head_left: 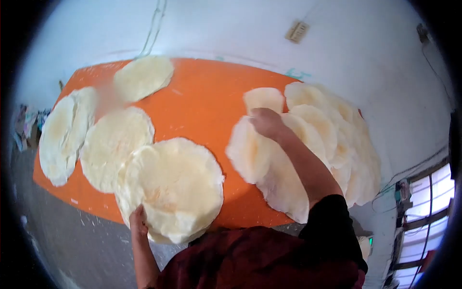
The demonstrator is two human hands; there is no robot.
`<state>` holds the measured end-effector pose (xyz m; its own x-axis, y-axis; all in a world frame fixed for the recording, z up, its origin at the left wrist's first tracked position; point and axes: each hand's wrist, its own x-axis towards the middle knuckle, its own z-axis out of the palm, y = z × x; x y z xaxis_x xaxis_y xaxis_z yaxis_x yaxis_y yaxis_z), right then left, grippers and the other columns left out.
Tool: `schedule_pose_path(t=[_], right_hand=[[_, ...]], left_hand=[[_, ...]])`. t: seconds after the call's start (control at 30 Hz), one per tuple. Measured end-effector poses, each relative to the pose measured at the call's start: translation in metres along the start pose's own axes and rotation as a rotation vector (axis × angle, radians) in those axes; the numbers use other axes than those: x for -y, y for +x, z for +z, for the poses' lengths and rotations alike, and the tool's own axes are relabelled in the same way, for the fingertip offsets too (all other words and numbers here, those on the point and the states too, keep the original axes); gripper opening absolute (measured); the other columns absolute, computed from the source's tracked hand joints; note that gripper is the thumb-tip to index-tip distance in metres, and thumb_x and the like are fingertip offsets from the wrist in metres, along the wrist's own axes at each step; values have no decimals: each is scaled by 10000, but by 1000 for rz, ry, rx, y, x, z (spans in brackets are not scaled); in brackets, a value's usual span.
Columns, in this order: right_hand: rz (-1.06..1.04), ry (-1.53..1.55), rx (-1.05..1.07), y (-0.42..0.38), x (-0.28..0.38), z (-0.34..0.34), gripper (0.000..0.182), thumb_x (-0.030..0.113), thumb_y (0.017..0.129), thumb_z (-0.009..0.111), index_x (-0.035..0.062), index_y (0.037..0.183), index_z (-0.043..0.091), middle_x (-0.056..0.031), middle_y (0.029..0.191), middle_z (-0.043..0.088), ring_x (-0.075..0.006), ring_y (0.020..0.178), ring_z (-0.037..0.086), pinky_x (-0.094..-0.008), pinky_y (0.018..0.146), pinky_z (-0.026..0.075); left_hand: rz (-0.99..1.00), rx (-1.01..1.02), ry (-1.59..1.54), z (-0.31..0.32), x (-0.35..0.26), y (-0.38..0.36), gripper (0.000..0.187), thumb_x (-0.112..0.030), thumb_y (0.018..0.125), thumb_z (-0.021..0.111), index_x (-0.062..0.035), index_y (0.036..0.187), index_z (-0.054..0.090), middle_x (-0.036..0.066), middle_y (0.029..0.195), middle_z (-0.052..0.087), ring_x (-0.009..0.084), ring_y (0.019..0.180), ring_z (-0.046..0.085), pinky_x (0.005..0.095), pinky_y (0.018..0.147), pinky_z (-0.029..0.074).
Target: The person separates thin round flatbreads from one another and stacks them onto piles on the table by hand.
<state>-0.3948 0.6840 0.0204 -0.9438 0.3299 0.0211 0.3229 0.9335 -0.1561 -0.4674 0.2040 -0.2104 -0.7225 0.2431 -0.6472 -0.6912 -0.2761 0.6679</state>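
Observation:
In the head view, my left hand is at the near left edge of a pile of large, pale, thin dough rounds. Its fingers are closed on the rim, though part of them is hidden. My right hand reaches across to the right side, fingers pinched together at the upper edge of a thin pale flatbread. A smaller pale piece lies just beyond those fingers. Close by on the right, many overlapping flatbreads form a wide spread, some with yellowish centres.
Everything lies on an orange table against a pale wall. More dough rounds are on the left: one round, a folded-looking pair and a far round. A wall socket is above; a barred window is at right.

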Motion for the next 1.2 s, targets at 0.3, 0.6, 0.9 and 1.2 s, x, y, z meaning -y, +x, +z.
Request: schedule_pose_path(t=[0.3,0.6,0.9,1.2], right_hand=[[193,634,-537,108,-132,-76,410,293,775,538,-26,1033,544,-191,1006,561,-285,925,537,-365,791,427],[846,1366,-905,33,-348,29,127,180,756,509,79,827,540,-49,696,530,-175,570,479,-330,448,395],[1385,1873,-932,21,-346,156,113,92,785,483,11,853,442,-153,690,518,-261,520,523,-360,399,463],[1234,1655,-638,-14,-373,172,122,87,750,511,2,814,452,-94,576,508,-201,395,470,-293,342,403]], left_hand=[[-25,-66,32,-9,-1,2,298,-183,799,512,8,1028,509,94,935,576,234,848,565,362,753,454],[10,-102,8,-4,-1,-5,287,-187,810,491,2,1025,517,82,947,571,217,880,553,343,777,448],[-32,-108,88,-12,-4,-8,397,-275,794,498,-27,1105,502,82,1061,555,238,990,516,362,884,396],[211,-88,185,-3,0,-20,307,-211,805,480,3,1017,539,97,1031,552,219,961,514,348,862,403]])
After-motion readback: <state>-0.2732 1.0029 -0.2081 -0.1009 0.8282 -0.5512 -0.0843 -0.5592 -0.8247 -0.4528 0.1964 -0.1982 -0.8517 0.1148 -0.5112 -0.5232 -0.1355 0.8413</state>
